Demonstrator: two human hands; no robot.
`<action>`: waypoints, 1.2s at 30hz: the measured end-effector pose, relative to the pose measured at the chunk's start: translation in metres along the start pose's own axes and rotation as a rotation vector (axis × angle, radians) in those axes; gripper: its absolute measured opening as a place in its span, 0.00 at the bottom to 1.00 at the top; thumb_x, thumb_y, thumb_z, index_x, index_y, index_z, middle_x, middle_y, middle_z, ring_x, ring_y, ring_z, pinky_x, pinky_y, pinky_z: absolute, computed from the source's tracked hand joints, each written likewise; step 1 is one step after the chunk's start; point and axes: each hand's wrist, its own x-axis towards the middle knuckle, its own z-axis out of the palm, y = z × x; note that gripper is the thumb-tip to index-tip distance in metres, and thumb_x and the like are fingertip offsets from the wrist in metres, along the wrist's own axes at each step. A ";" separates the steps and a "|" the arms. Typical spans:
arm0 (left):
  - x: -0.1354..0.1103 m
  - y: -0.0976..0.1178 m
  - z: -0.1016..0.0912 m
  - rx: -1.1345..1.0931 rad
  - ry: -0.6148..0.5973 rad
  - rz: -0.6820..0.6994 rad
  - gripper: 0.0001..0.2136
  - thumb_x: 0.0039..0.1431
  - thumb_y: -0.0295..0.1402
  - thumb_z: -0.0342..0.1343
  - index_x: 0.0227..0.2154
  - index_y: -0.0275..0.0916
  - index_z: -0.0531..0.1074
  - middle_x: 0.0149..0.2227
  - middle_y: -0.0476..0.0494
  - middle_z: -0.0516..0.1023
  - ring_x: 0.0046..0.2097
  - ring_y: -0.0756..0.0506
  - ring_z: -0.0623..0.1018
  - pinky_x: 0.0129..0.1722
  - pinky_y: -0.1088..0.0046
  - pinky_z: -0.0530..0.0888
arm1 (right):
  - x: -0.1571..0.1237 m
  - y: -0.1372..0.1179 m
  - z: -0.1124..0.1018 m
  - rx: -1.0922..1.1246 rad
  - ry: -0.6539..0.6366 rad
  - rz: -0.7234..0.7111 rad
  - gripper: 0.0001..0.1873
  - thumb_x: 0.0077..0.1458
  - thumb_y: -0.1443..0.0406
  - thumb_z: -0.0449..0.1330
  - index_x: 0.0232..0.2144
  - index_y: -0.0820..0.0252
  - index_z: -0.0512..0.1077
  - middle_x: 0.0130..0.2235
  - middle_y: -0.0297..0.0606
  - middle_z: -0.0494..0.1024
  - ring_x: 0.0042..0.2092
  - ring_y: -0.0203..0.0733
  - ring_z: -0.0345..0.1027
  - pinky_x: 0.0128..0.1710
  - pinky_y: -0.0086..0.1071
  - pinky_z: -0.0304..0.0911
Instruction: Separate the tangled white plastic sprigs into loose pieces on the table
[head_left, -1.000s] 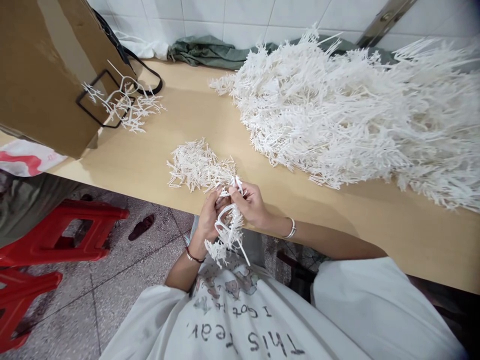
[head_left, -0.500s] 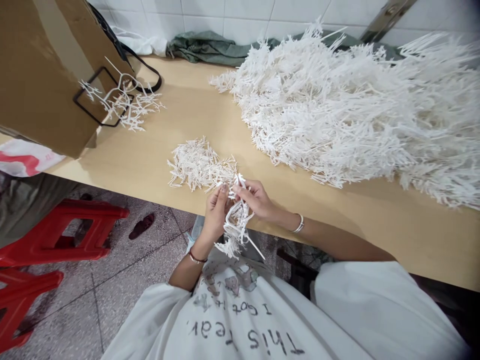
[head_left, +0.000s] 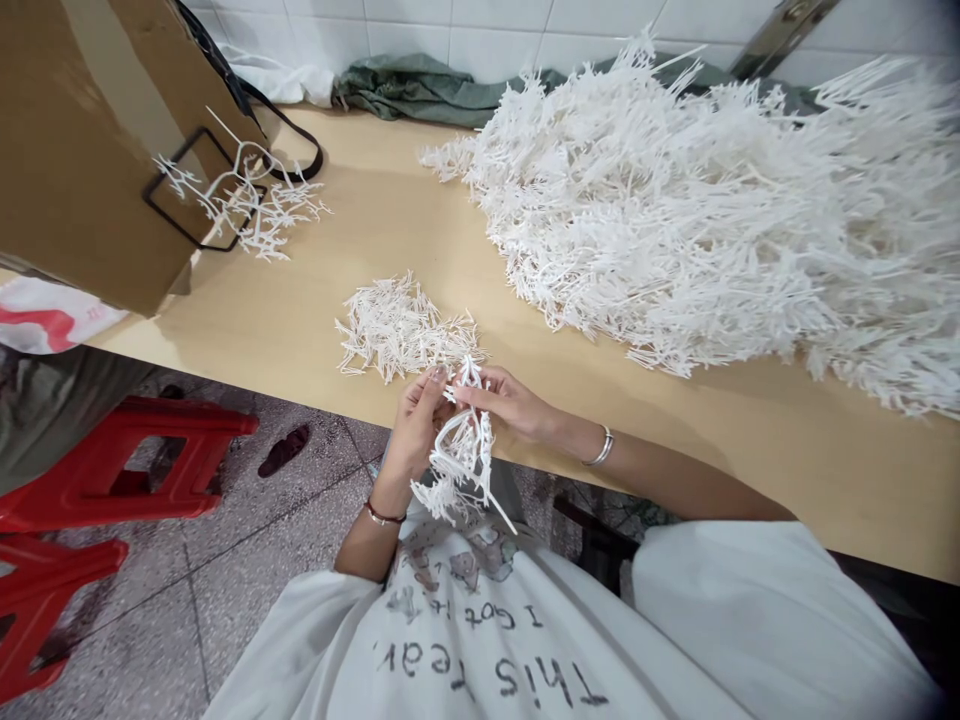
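Fingers of the left hand (head_left: 412,430) curl closely round the upper part of a white plastic sprig cluster (head_left: 461,465), with the thumb pinching it. Those of the right hand (head_left: 510,403) lie long and nearly straight, the forefinger tip against the top of the same tangle, though whether they grip it cannot be told. The cluster sits between the hands, just past the front edge of the wooden table (head_left: 375,230), above the lap. Its long axis runs from 12 o'clock to 5 o'clock, a bare straight stem (head_left: 502,515) ending toward 5 o'clock. A pinch close to the joints, with gentle pulls, would likely control the thin branches best. A small pile of sprigs (head_left: 397,330) lies at 11 o'clock, a large white heap of sprigs (head_left: 675,220) at 1 o'clock, and a tuft on a black wire loop (head_left: 240,205) at 10 o'clock.
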 end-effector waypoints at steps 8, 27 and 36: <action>0.001 -0.008 0.015 -0.298 0.156 -0.119 0.13 0.46 0.38 0.64 0.23 0.36 0.66 0.16 0.57 0.62 0.18 0.57 0.64 0.19 0.82 0.61 | -0.003 -0.004 0.011 0.128 0.170 0.065 0.17 0.47 0.60 0.63 0.18 0.62 0.62 0.16 0.24 0.61 0.16 0.24 0.51 0.15 0.21 0.49; 0.011 0.019 -0.003 0.815 0.108 0.567 0.10 0.61 0.38 0.49 0.26 0.41 0.66 0.24 0.50 0.61 0.28 0.49 0.61 0.30 0.72 0.57 | 0.003 -0.008 0.001 0.101 0.184 -0.060 0.21 0.49 0.51 0.60 0.19 0.60 0.61 0.19 0.28 0.60 0.19 0.28 0.50 0.19 0.25 0.46; 0.032 0.027 -0.012 1.312 0.143 0.802 0.11 0.61 0.39 0.49 0.30 0.40 0.73 0.34 0.42 0.74 0.35 0.45 0.70 0.39 0.68 0.62 | 0.008 -0.007 -0.007 0.018 0.310 -0.116 0.22 0.47 0.49 0.60 0.20 0.60 0.62 0.21 0.29 0.62 0.21 0.29 0.51 0.19 0.26 0.45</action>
